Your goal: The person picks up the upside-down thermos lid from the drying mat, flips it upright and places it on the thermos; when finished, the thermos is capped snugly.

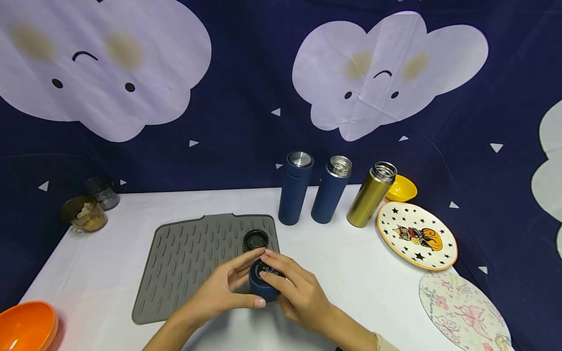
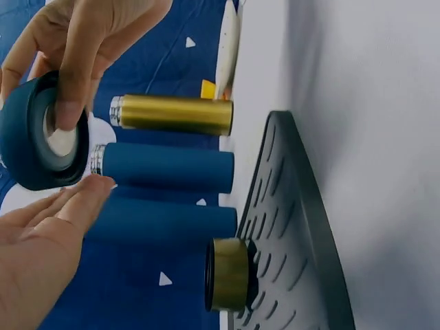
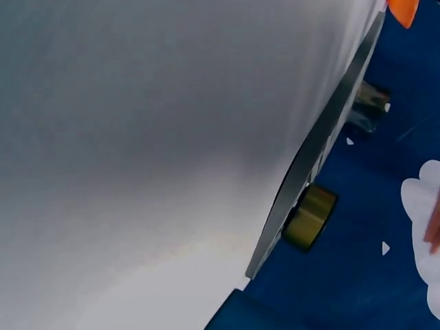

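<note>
Over the near edge of the grey ribbed mat (image 1: 189, 263), both hands hold a dark blue flask lid (image 1: 265, 280) with a lit digital display on top. My left hand (image 1: 251, 279) grips it from the left, thumb below and forefinger above. My right hand (image 1: 281, 279) pinches it from the right. In the left wrist view a right-hand finger presses into the blue lid's (image 2: 34, 141) white inner side. A gold lid (image 1: 255, 240) stands on the mat just behind. Two blue flasks (image 1: 295, 187) (image 1: 330, 191) and a gold flask (image 1: 370, 196) stand at the back; the latter two are uncapped.
A yellow bowl (image 1: 403, 189), a star-patterned plate (image 1: 416, 235) and a floral plate (image 1: 463, 312) lie to the right. An orange bowl (image 1: 26, 326) sits at the near left corner. Two glass jars (image 1: 85, 213) (image 1: 102, 192) stand at the far left. A cloud-patterned backdrop hangs behind.
</note>
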The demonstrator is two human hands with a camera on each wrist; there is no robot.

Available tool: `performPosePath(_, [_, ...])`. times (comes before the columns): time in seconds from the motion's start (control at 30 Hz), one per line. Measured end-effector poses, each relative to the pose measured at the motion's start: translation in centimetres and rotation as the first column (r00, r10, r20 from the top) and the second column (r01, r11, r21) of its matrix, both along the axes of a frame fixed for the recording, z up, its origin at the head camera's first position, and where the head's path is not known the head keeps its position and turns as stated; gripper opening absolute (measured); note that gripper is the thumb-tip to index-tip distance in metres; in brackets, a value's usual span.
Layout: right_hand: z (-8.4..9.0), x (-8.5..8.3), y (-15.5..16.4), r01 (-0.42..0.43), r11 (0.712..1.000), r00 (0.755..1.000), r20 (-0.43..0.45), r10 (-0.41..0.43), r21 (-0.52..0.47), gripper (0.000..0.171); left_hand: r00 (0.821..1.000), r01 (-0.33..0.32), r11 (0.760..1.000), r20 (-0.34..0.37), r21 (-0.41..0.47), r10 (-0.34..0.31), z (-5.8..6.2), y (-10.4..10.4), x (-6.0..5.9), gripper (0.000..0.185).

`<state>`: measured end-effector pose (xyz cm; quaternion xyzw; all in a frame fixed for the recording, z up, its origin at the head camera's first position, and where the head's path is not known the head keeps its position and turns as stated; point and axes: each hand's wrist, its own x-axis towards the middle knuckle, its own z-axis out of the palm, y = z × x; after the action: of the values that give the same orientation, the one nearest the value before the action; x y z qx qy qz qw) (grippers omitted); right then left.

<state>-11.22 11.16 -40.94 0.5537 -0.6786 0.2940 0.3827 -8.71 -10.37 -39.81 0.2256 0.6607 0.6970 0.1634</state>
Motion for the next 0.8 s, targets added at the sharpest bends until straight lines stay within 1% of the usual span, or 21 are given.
performPosePath(0.07, [0.4,-0.1,-0.1,0.01,1.0,0.995,-0.098,-0.01,0.001,0.022,1.0,0.02,0.999,-0.016,0.032,-0.02,0.0,0.4,0.2,0.088])
performPosePath(0.17, [0.9,-0.1,-0.2,0.021,1.0,0.977,-0.211,-0.022,-0.004,0.018,0.997,0.028,0.997,-0.079,0.069,-0.023,-0.1,1.0,0.4,0.087])
performPosePath(0.23, [1.0,-0.1,-0.2,0.02,1.0,0.962,-0.271,-0.021,-0.006,0.015,0.991,0.029,0.996,-0.13,0.086,-0.017,-0.2,1.4,0.4,0.086])
performPosePath(0.3, [1.0,-0.1,-0.2,0.015,1.0,0.952,-0.307,-0.016,-0.006,0.014,0.985,0.012,0.997,-0.174,0.076,0.002,-0.3,1.7,0.6,0.084])
performPosePath(0.4, [0.8,0.0,0.0,0.007,1.0,0.948,-0.32,-0.007,-0.001,0.014,0.978,-0.011,0.998,-0.209,0.062,0.024,-0.4,2.1,0.8,0.083])
performPosePath(0.53, [0.6,0.0,0.1,-0.005,1.0,0.951,-0.309,0.006,0.004,0.015,0.98,-0.031,0.998,-0.194,0.06,0.042,-0.3,2.4,1.0,0.08])
performPosePath(0.63, [0.7,-0.1,0.1,-0.016,1.0,0.954,-0.299,0.018,0.007,0.014,0.975,-0.047,0.997,-0.214,0.061,0.059,-0.2,2.4,1.2,0.077])
performPosePath(0.73, [1.0,-0.1,0.1,-0.016,1.0,0.966,-0.259,0.014,-0.004,0.014,0.961,-0.074,0.995,-0.262,0.062,0.088,-0.1,2.3,1.1,0.074])
performPosePath(0.77, [1.1,-0.2,0.1,-0.006,1.0,0.971,-0.237,0.003,-0.012,0.016,0.955,-0.093,0.994,-0.277,0.053,0.104,-0.1,2.3,1.1,0.073])
performPosePath(0.8, [1.1,-0.3,0.2,0.008,1.0,0.978,-0.207,-0.013,-0.022,0.017,0.953,-0.117,0.992,-0.276,0.041,0.124,0.0,2.2,1.1,0.072])
